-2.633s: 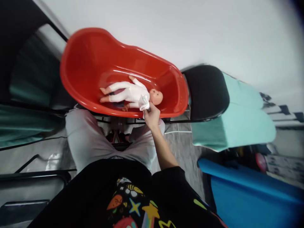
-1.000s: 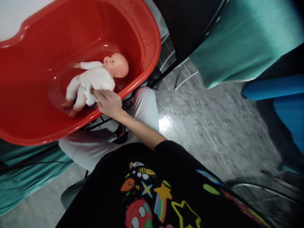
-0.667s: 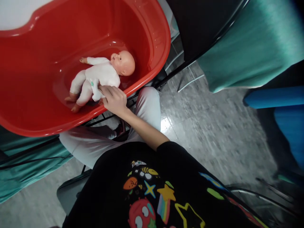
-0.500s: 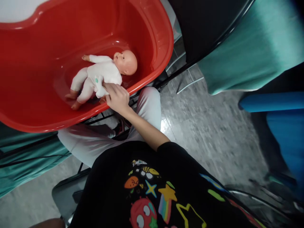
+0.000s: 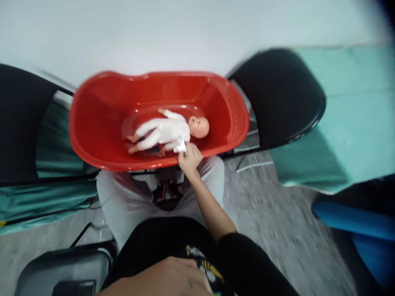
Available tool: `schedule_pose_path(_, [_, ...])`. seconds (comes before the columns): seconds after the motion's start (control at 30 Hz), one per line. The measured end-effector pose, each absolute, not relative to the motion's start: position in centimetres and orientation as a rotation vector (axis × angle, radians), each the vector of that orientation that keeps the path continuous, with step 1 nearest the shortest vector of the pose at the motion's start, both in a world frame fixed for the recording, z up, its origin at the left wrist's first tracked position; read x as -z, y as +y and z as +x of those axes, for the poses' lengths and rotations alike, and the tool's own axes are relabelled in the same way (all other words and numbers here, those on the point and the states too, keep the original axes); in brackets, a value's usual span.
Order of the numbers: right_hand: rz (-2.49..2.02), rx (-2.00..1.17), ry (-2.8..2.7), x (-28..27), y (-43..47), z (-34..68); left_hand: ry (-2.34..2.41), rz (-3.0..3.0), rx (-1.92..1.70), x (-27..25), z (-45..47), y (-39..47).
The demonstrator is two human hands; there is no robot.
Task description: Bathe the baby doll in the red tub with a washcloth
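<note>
My right hand is closed over the near rim of a red baby bathtub. Its fingers pinch a small white item with a green mark; motion blur keeps me from naming its kind. A baby doll in a white suit lies on its back in the tub, head to the right and bare feet to the left. The white item is beside the doll's near shoulder, and I cannot tell whether they touch. Low in the view, my left hand is blurred in front of my black shirt, its fingers unclear.
Black chairs flank the tub, one on the left and one on the right. Green cloth covers a surface at the right. A grey seat with a dark flat object stands at lower left. Blue padding lies at right.
The view has swung up and levelled, showing the whole tub. My left hand has come in from the lower left across my shirt. The right hand still pinches the white item.
</note>
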State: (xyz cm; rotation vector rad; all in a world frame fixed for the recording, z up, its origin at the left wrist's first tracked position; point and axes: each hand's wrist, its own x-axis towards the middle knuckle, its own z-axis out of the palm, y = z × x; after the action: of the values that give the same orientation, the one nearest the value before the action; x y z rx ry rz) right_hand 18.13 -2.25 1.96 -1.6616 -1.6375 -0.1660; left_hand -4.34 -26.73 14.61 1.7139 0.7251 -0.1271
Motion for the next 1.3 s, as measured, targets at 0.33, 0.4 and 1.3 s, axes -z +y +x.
schedule_pose_path(0.33, [-1.679, 0.172, -1.619, -2.5, -2.0, 19.2, 1.802, 2.235, -0.366, 2.6, -11.0, -17.4])
schedule_pose_path(0.4, [-1.679, 0.186, -1.608, -2.3, -1.9, 19.3, 1.988, 2.348, -0.401, 5.6, -14.6, -17.2])
schedule_pose_path(1.3, [-1.888, 0.183, -1.644, -2.5, -1.4, 19.0, 1.951, 2.091, -0.807, 6.2, -18.3, -17.3])
